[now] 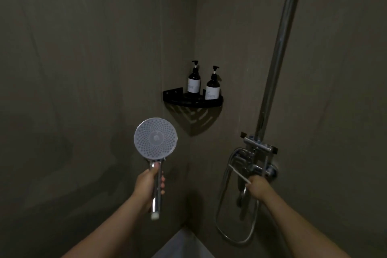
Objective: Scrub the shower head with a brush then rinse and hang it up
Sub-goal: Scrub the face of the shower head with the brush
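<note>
While 2 hands grip, 2 bottles stand.

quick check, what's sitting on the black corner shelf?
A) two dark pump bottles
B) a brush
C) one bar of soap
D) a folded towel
A: the black corner shelf carries two dark pump bottles with pale labels, one toward the corner and one nearer the front edge; nothing else shows on it.
</note>
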